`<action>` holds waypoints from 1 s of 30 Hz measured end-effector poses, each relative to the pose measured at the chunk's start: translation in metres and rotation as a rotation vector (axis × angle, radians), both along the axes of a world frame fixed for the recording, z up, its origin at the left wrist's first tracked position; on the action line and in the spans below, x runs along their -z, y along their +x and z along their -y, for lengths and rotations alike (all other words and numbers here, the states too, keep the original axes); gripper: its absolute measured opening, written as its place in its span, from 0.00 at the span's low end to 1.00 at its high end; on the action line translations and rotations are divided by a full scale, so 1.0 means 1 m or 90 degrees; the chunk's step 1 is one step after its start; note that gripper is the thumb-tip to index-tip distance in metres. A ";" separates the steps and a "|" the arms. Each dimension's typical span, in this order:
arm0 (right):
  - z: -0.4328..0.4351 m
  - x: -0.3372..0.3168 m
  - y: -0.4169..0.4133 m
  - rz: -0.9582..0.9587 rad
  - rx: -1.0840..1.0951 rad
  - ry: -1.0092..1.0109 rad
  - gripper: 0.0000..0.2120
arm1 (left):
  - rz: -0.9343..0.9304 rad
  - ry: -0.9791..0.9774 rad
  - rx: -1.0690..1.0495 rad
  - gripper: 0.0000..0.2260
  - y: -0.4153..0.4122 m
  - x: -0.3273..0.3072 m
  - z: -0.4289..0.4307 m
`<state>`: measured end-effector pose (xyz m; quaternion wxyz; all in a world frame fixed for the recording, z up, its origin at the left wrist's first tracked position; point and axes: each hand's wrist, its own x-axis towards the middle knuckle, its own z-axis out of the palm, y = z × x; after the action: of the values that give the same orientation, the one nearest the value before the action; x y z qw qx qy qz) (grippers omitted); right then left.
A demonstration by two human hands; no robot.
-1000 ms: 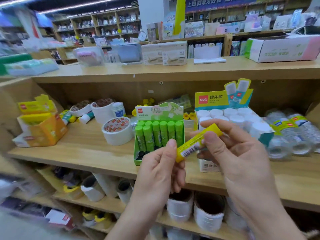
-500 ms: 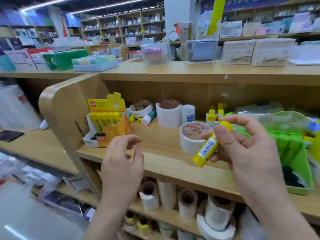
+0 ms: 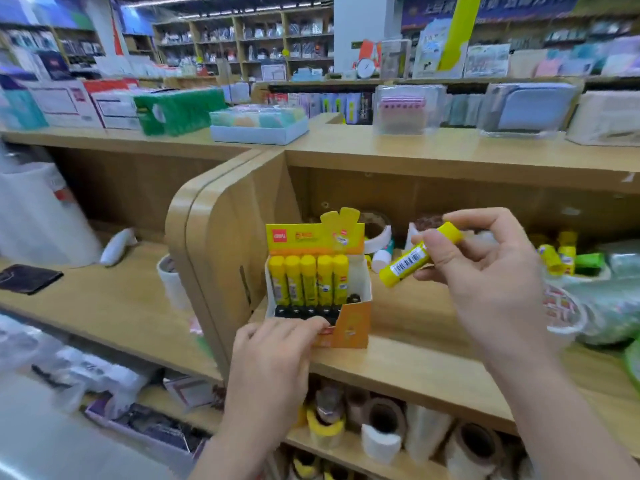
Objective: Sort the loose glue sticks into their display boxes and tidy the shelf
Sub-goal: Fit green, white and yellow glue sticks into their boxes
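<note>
Since half a second ago, the left hand (image 3: pixel 273 362) has come down from mid-air onto the display box (image 3: pixel 353 323), fingers curled over its near front lip. Tape rolls (image 3: pixel 384 417) lie on the lower board, nearest. The box stands at the left end of the shelf (image 3: pixel 415 362), with a row of yellow sticks (image 3: pixel 308 282) upright inside. Right of it and apart from it, the right hand (image 3: pixel 491 278) pinches a loose glue stick (image 3: pixel 405 265), tilted, above the shelf. Farther right, more loose sticks (image 3: pixel 557 254) lie at the back.
</note>
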<state>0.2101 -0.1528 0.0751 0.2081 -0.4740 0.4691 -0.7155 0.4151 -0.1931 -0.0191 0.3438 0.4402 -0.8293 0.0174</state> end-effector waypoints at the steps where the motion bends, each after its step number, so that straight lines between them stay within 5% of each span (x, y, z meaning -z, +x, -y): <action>1: 0.008 -0.003 0.002 -0.033 0.004 0.003 0.09 | 0.005 0.000 0.030 0.15 -0.001 0.000 -0.003; 8: 0.041 0.007 0.009 -0.340 0.058 0.053 0.10 | -0.102 -0.053 0.093 0.13 -0.002 -0.015 0.003; 12: 0.049 0.015 0.009 -0.520 0.109 0.044 0.10 | -0.025 -0.098 0.115 0.14 -0.010 -0.035 0.029; 18: 0.049 0.018 0.006 -0.601 0.112 0.117 0.10 | 0.089 -0.097 0.141 0.17 -0.023 -0.038 0.054; 30: 0.049 -0.002 0.003 -0.677 0.079 0.261 0.07 | 0.102 -0.072 0.148 0.21 -0.020 -0.035 0.059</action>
<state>0.2129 -0.2013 0.0769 -0.0111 -0.6900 0.6657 -0.2840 0.3949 -0.2525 0.0159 0.3006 0.3182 -0.8971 0.0593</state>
